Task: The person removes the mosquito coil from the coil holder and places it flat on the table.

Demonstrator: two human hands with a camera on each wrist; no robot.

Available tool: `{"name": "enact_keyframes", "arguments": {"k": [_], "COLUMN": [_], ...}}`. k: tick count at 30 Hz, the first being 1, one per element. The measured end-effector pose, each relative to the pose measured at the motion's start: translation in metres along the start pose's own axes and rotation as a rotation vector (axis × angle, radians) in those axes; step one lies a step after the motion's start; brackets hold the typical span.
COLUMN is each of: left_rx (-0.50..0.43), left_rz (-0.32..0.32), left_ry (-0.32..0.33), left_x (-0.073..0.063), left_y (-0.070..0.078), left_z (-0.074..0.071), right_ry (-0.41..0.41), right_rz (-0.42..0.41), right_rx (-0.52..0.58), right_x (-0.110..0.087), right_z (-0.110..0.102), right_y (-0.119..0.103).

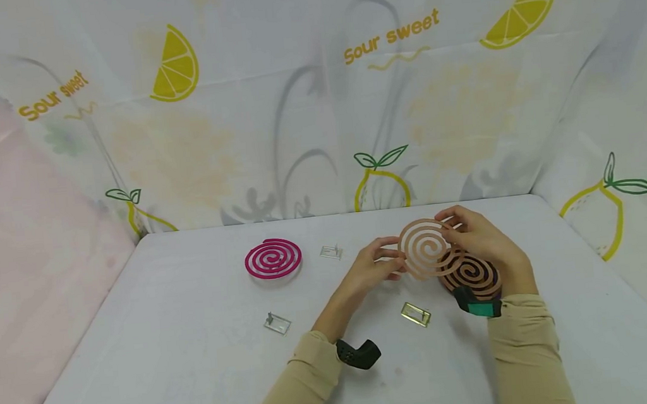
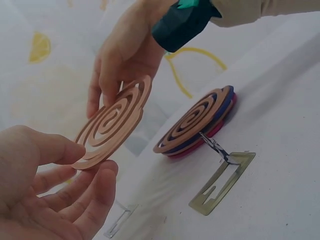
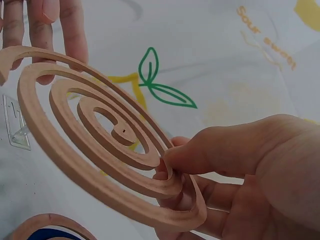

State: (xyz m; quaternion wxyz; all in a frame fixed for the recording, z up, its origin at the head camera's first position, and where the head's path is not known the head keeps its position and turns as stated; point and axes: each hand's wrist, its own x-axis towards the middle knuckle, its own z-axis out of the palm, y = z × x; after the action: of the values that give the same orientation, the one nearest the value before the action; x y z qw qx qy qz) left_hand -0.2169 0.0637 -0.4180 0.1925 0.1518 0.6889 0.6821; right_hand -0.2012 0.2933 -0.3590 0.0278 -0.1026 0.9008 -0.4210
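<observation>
Both hands hold a tan mosquito coil (image 1: 428, 248) up off the table, tilted, toward the right. My left hand (image 1: 373, 265) pinches its left edge; in the left wrist view the thumb lies on one face and fingers behind. At the opposite edge my right hand (image 1: 481, 235) grips the coil between thumb and fingers, as the right wrist view shows. Just below the right hand lies a stack of coils (image 2: 192, 120), tan on top with blue and magenta layers beneath. A gold-coloured metal coil stand (image 2: 202, 204) with a raised prong sits in front of it.
A magenta mosquito coil (image 1: 273, 258) lies left of the hands on the white table (image 1: 172, 379). One silver coil stand (image 1: 331, 252) is to its right, another silver stand (image 1: 277, 323) nearer the front. Lemon-printed cloth (image 1: 272, 130) hangs behind the table.
</observation>
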Motion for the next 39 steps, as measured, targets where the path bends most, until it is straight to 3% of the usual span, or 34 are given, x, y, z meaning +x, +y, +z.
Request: {"name": "enact_keyframes", "arguments": {"k": [21,33,39], "left_rx": [-0.041,0.027,0.029], "left_rz": [-0.008,-0.022,-0.042], "left_ry": [-0.005,-0.016,-0.035], "left_x": [0.006,0.011,0.011], "left_y": [-0.007,-0.012,-0.013], "left_z": [0.022,0.028,0.032], "right_ry": [0.012,-0.015,-0.023], "right_rz": [0.059,0.115,0.108], "right_rx": [-0.065,-0.055,-0.103], "right_x": [-0.008,-0.011,-0.011], "right_z": [-0.008,-0.010,-0.012], "right_y": [0.010,0.016,0.022]}}
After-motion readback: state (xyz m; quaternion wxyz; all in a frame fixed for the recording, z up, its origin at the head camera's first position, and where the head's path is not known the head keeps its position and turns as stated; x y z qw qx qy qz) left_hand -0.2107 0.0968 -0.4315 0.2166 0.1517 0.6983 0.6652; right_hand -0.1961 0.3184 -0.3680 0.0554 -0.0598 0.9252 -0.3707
